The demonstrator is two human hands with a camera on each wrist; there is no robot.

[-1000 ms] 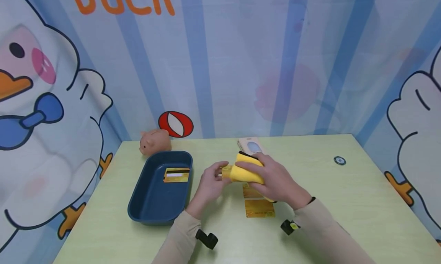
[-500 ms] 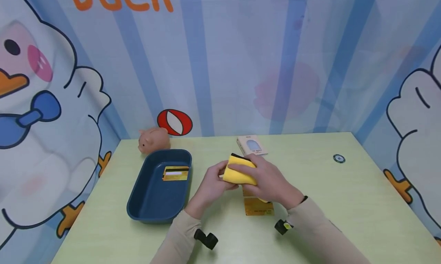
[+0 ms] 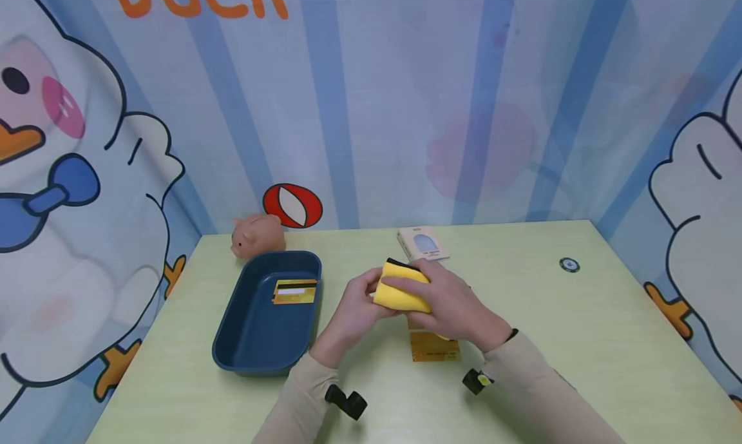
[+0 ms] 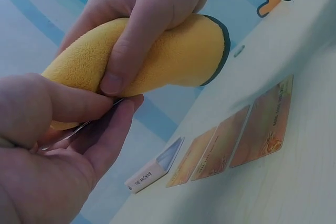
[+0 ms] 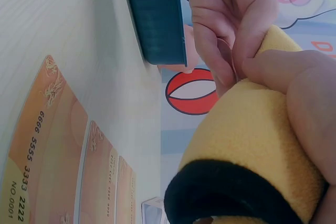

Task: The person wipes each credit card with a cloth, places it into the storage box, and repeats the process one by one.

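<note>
My left hand (image 3: 356, 305) pinches a thin card (image 5: 224, 52) between thumb and fingers; in the head view the cloth and fingers hide it. A folded yellow cloth (image 3: 397, 296) with a black edge lies over the card. My right hand (image 3: 458, 302) grips that cloth, its thumb pressing it against the card close to the left fingertips. Below the hands, a gold card (image 3: 435, 347) lies on the table with others in a row behind it. The left wrist view shows three cards in that row, the nearest card (image 4: 262, 121) being the largest in view.
Left of the hands stands a dark blue tray (image 3: 261, 344) with one gold card (image 3: 294, 292) in it, stripe side up. Behind it sits a pink piggy bank (image 3: 257, 236). A small box (image 3: 426, 244) is at the table's back, and a round chip (image 3: 570, 265) lies far right.
The right hand has brought the cloth leftward over the card, which showed between the hands a second ago and is now covered. Over the last half second the hands have hardly moved.
</note>
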